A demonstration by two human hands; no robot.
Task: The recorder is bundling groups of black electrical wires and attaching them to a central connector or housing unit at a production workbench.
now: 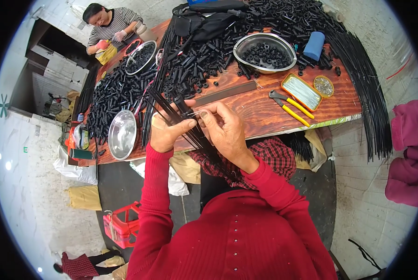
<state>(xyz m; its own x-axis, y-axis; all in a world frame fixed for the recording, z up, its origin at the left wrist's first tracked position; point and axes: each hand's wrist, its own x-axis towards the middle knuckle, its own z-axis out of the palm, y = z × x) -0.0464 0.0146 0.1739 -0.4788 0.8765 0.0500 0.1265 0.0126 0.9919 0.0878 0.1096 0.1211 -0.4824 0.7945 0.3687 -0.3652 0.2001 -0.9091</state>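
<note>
Over the table's near edge, my left hand (164,133) is closed round a slanting bundle of thin black rods (202,145). A short black plastic tube (181,103) stands among the rods at the fingers of that hand. Close on its right, my right hand (228,133) pinches a fine, light-coloured wire (196,113) by the tube's lower end. The wire's far end is too small to make out. The bundle's lower part hangs over a red-and-black checked cloth (276,161).
Yellow-handled pliers (298,116) lie beside a yellow tray (312,109) of thin pale pins. A wooden bar (225,93) and a metal bowl (265,70) lie farther back. Black tubes (111,102) are heaped around. An empty bowl (122,135) stands left; a co-worker (113,23) sits far left.
</note>
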